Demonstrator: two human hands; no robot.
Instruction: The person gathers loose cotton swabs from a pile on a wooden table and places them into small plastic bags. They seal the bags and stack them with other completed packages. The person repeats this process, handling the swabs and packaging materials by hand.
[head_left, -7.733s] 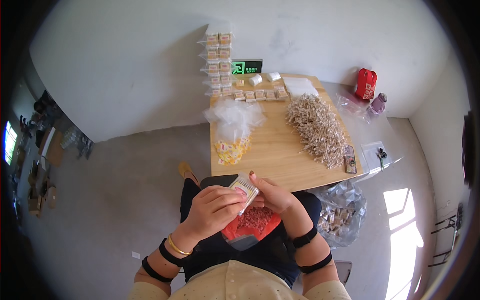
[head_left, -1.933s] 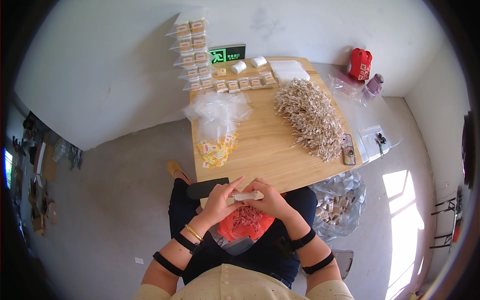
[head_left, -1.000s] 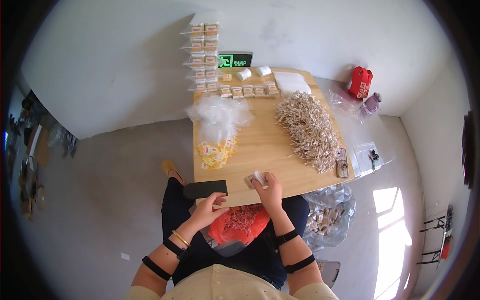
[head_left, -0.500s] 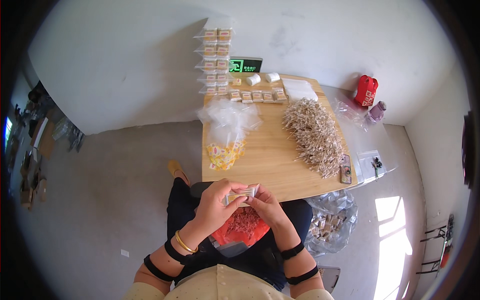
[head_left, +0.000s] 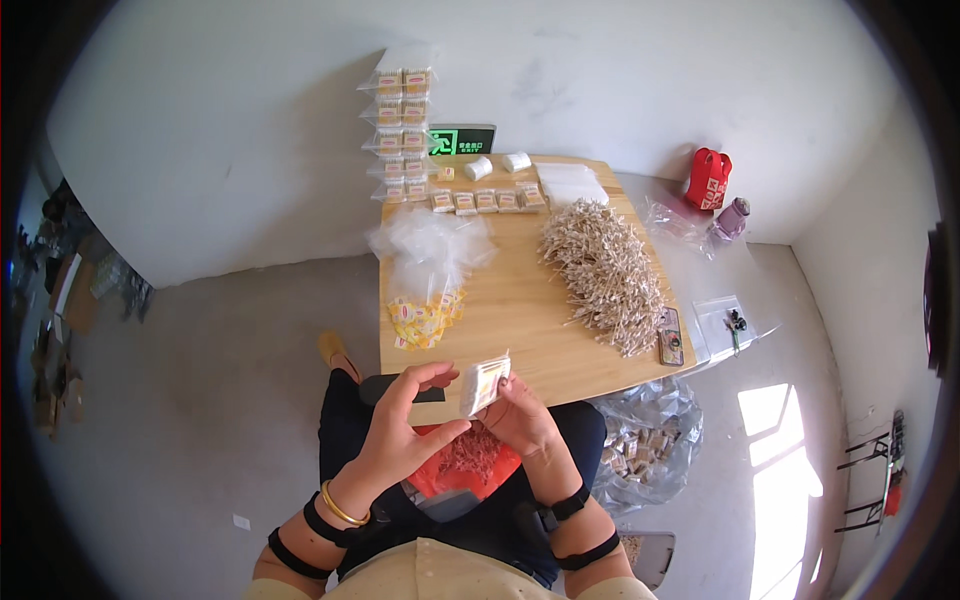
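Note:
A small clear pack of cotton swabs (head_left: 484, 387) with a yellowish label card is tilted up over the near table edge. My right hand (head_left: 519, 416) grips it by its right side between thumb and fingers. To its left, my left hand (head_left: 412, 412) is open, thumb and fingers spread, apart from the pack. Below the hands, a red bag (head_left: 432, 471) with reddish thin scraps sits between my legs. On the table, a big heap of loose cotton swabs (head_left: 603, 275) lies to the right. Yellow and white label cards (head_left: 425, 318) lie at left, beside a pile of clear plastic bags (head_left: 432, 250).
A tall stack of bagged packs (head_left: 402, 140) stands at the table's (head_left: 500, 310) far left corner, near a row of packs (head_left: 486, 201). A phone (head_left: 671, 337) lies by the right edge. A clear sack (head_left: 650, 450) of packs stands on the floor at right.
My left hand has let go of the pack and opened, moving left. My right hand now holds the pack alone, tipped more upright. The view has shifted slightly.

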